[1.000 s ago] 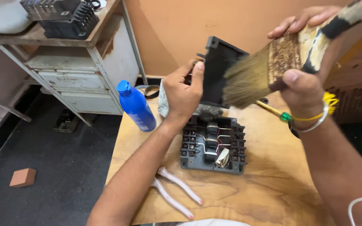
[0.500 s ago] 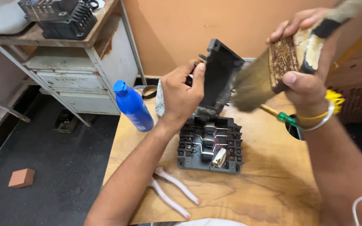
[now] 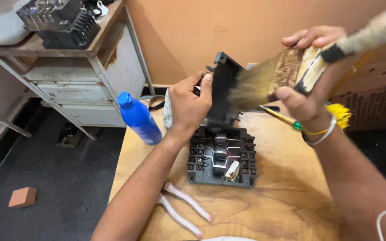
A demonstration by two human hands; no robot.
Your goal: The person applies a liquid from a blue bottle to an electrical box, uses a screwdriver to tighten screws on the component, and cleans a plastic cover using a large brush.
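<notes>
Left arm: bare, reaching up and forward from the lower edge, forearm slanted toward the middle.
Left hand [image 3: 187, 105]: raised, back toward the camera — fingers curled shut in a grip, thumb on top.
Right arm: coming in from the lower right, wrist bent.
Right hand [image 3: 310, 71]: lifted high, fingers and thumb clamped shut — knuckles uppermost.

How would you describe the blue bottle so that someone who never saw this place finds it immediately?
Start at the light wooden table beside the orange wall. At its left edge, next to the person's left hand, leans a blue plastic bottle with a blue cap. It is the only bright blue thing here; the open electrical box nearby is dark grey.
</notes>
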